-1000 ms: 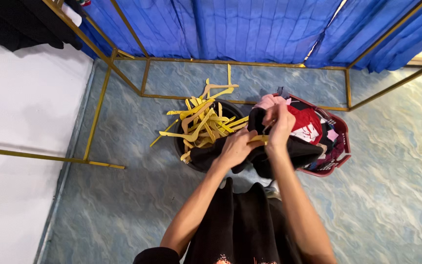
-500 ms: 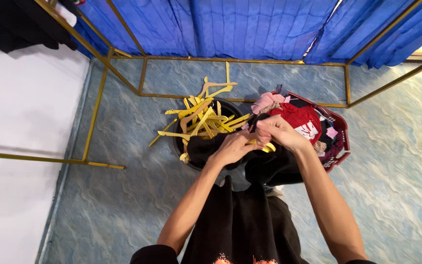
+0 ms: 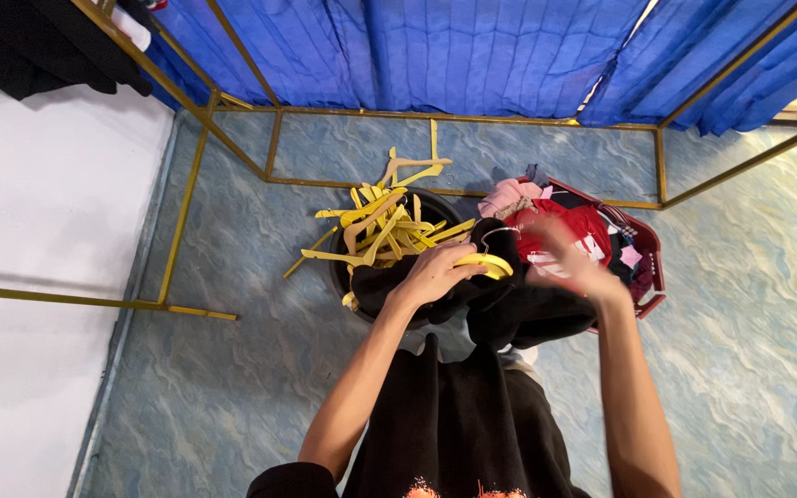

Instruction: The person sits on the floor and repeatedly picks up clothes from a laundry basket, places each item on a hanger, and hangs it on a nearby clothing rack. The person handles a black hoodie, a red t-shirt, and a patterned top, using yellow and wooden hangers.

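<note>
2 hands (image 3: 435,274) on black garment (image 3: 509,309), yellow hangers (image 3: 385,226), red basket (image 3: 643,249) beside

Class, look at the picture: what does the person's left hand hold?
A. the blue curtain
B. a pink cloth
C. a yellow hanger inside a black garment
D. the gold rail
C: the left hand grips a yellow hanger tucked into the black garment, over the black tub of hangers.

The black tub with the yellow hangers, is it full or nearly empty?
Full. Yellow hangers are heaped above the rim of the black tub, and some stick out over its edge toward the floor.
</note>
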